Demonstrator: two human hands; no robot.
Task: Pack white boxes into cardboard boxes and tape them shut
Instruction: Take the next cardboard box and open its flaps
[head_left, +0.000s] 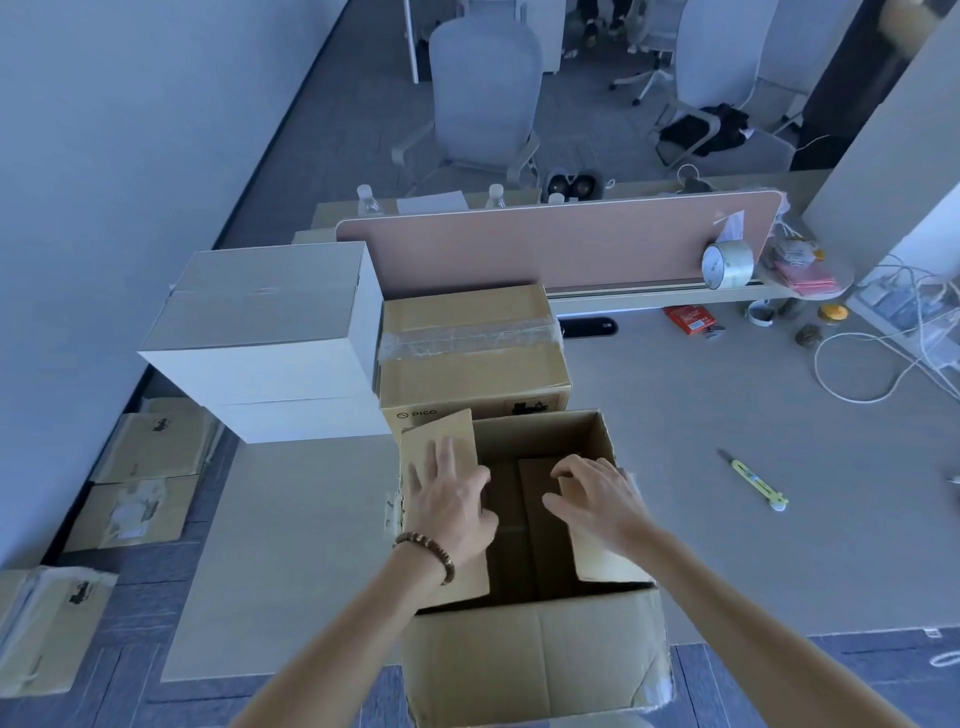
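Observation:
An open cardboard box (535, 660) stands at the table's near edge, its inside dark. My left hand (452, 499) lies flat on the box's left flap (441, 436). On the right flap (602, 556) rests my right hand (597, 499), fingers bent over the flap's inner edge. Behind it sits a taped cardboard box (467, 343). Two stacked white boxes (270, 332) stand to its left. A roll of clear tape (726, 265) leans on the pink divider at the back right.
A yellow-green utility knife (753, 480) lies on the table right of the open box. Cables (862, 364), a red packet (688, 318) and small items crowd the far right. Flattened cardboard boxes (145, 467) lie on the floor at left. Office chairs stand beyond the divider.

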